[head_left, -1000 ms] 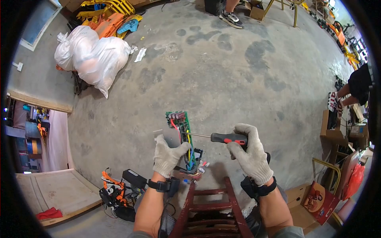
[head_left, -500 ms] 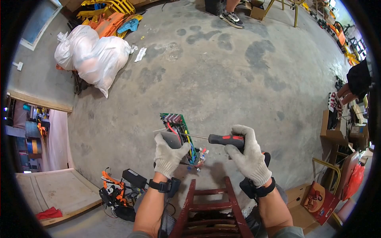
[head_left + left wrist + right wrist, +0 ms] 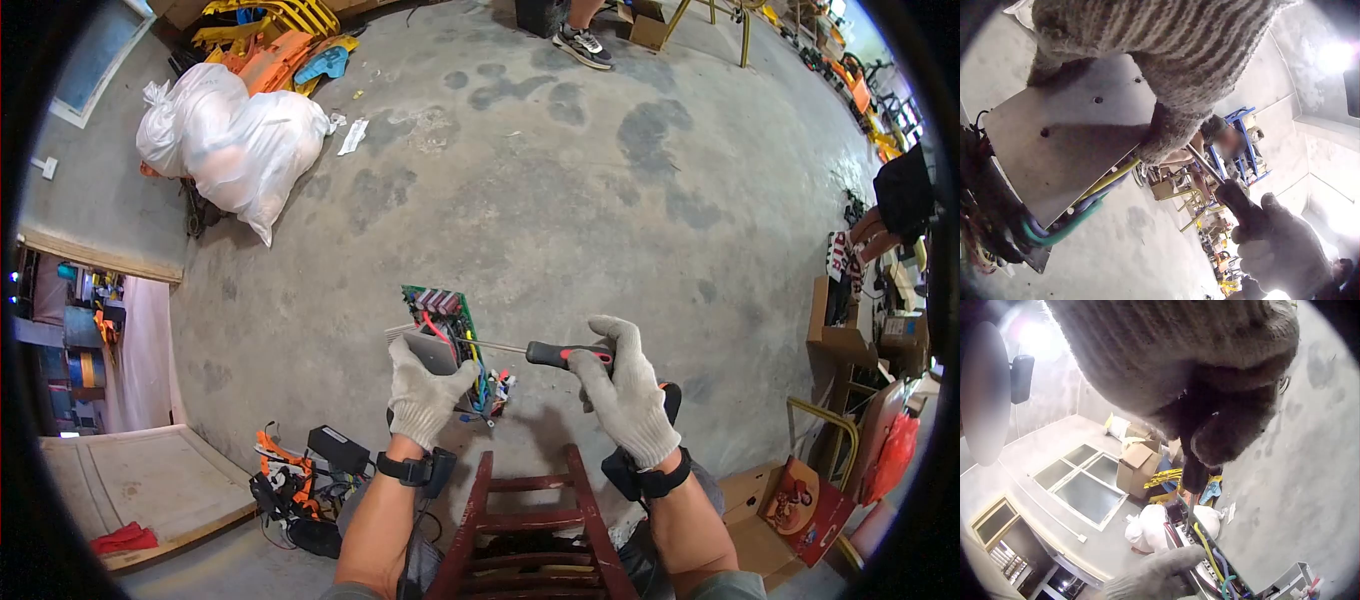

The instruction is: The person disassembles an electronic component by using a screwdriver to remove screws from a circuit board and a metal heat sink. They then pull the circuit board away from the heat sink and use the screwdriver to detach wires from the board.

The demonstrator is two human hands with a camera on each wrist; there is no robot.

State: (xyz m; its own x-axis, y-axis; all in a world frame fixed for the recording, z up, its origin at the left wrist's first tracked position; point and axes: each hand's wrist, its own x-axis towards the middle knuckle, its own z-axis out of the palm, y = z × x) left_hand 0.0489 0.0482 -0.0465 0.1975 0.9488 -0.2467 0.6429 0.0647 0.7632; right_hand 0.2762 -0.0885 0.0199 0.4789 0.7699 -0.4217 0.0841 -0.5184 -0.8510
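In a knitted glove, my left hand point(image 3: 425, 395) grips a grey metal plate point(image 3: 432, 352) joined to a green circuit board point(image 3: 462, 318) with red, yellow and blue wires. The plate point(image 3: 1072, 125) shows several small holes in the left wrist view. My gloved right hand point(image 3: 632, 395) holds a screwdriver by its black and red handle point(image 3: 560, 354). Its shaft point(image 3: 497, 345) points left, with the tip at the board's components. The right wrist view shows the shaft point(image 3: 1192, 509) reaching down beside the yellow wire; the exact contact of the tip is hidden.
Below the hands stands a dark red wooden stool point(image 3: 525, 520). Orange and black parts point(image 3: 290, 480) lie at the lower left, white bags point(image 3: 245, 150) at the upper left. An open cardboard box point(image 3: 755, 510) is at the lower right. People's legs show at the top and right.
The board's upper end has tilted left, and its loose wires have swung. My right hand and the screwdriver have shifted slightly left, and the fingers lie differently on the handle.
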